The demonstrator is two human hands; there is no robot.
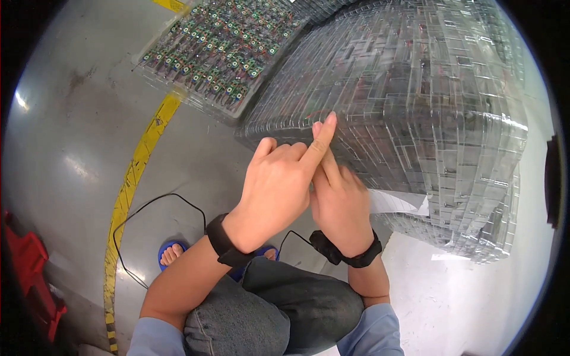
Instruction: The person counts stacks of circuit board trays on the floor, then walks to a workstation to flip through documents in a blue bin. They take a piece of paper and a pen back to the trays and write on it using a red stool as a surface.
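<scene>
Head view: both hands at the near edge of a tall stack of clear plastic trays.

Left hand (274,190) is raised in front of the stack (415,101), index finger extended with its tip touching the stack's upper near edge, remaining fingers curled; it grips nothing. Right hand (339,202) sits just behind and partly under the left hand, its index finger pointing up against the same edge; whether its other fingers clasp anything cannot be told. Each wrist carries a black strap (225,243), and a thin black cable (127,219) loops across the grey floor (71,160). A white sheet (395,203) projects from the stack just beside the right hand. A lower tray (222,53) loaded with small green circuit boards lies beyond the stack at upper left. A yellow floor line (133,178) runs near the cable. A red object (27,261) lies at the left rim.
</scene>
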